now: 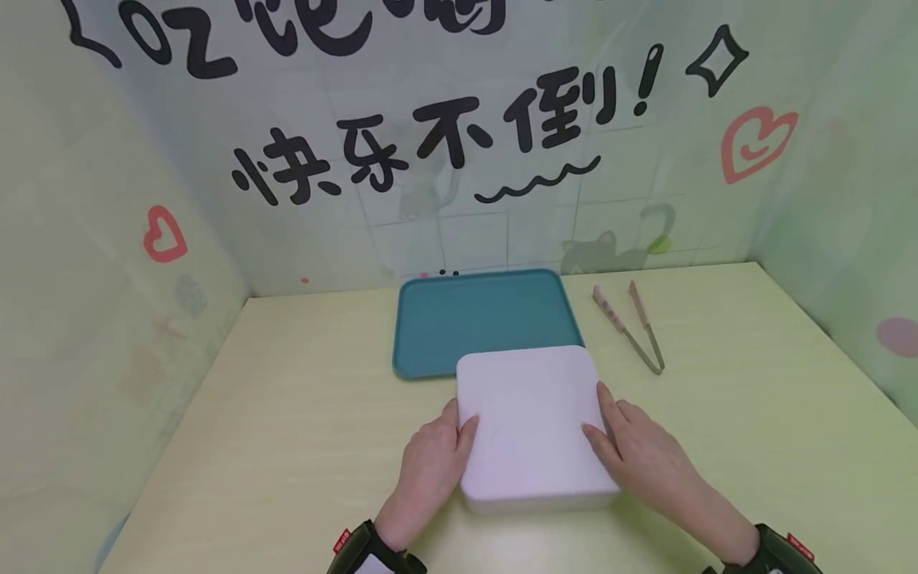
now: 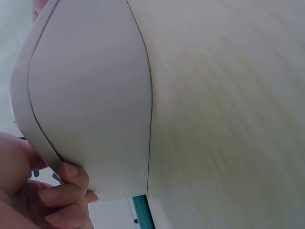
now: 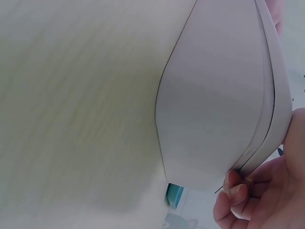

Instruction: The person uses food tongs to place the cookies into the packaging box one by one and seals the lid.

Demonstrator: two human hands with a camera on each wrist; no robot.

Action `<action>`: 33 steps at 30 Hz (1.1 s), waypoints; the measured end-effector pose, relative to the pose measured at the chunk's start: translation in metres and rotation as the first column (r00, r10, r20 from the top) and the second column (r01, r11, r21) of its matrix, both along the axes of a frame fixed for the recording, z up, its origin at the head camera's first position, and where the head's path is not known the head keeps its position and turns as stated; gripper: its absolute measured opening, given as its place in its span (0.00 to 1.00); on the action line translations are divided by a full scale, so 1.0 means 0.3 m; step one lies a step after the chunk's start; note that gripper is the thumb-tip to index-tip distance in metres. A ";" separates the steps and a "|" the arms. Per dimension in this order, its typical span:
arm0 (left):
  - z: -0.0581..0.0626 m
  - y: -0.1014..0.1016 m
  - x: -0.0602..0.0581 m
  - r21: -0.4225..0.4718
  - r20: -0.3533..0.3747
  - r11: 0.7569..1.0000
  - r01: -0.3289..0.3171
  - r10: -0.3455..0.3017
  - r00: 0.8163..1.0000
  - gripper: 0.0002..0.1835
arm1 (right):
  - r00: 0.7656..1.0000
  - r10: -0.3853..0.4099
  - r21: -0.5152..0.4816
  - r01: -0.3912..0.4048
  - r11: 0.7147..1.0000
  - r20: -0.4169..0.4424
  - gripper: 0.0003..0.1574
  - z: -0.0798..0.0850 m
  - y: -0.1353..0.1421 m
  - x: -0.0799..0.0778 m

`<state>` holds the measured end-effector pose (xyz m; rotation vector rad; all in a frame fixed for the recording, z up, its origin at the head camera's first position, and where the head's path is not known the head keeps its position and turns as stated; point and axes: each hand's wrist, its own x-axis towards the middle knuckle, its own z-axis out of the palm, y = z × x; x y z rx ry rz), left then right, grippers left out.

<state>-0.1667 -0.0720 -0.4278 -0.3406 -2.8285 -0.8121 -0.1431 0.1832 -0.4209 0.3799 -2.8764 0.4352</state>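
Observation:
A white square box (image 2: 95,95) with rounded corners stands on the table, its flat lid (image 1: 531,422) on top. My left hand (image 1: 437,454) grips the lid's left edge, thumb on top and fingers curled at the rim. On the opposite side my right hand (image 1: 641,446) holds the lid's right edge in the same way. The right wrist view shows a lighter band of the box (image 3: 255,129) just below the lid's rim, while the left wrist view shows only a thin seam there. What the box contains is hidden.
Behind the box lies a blue-green tray (image 1: 488,315), its front right part covered by the box in the head view. Metal tongs (image 1: 649,343) with pink patterned handles lie to its right. Printed cloth walls (image 1: 459,231) bound the table at the back and sides.

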 end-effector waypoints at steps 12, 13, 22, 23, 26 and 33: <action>0.001 0.001 -0.004 -0.021 -0.016 1.000 0.006 -0.007 1.000 0.13 | 0.999 0.026 -0.056 -0.025 0.998 0.033 0.38 -0.011 0.006 0.007; 0.000 0.002 -0.005 -0.022 -0.013 1.000 0.005 -0.005 1.000 0.13 | 0.999 0.028 -0.060 -0.026 0.998 0.036 0.38 -0.013 0.008 0.008; -0.002 0.008 -0.005 -0.029 -0.027 1.000 -0.003 0.003 1.000 0.16 | 0.999 0.046 -0.033 -0.046 0.998 0.013 0.38 -0.021 0.013 0.001; -0.003 0.009 -0.005 -0.030 -0.025 1.000 -0.006 0.005 1.000 0.16 | 0.999 0.046 -0.025 -0.046 0.999 0.010 0.38 -0.022 0.013 0.001; 0.002 0.016 -0.004 -0.042 0.025 0.999 -0.019 0.020 0.999 0.17 | 0.999 0.048 -0.010 -0.048 0.999 0.000 0.38 -0.022 0.012 0.000; 0.010 0.038 -0.001 -0.123 0.085 0.992 -0.038 0.048 0.995 0.15 | 0.999 0.042 0.041 -0.041 0.998 -0.029 0.37 -0.020 0.010 -0.004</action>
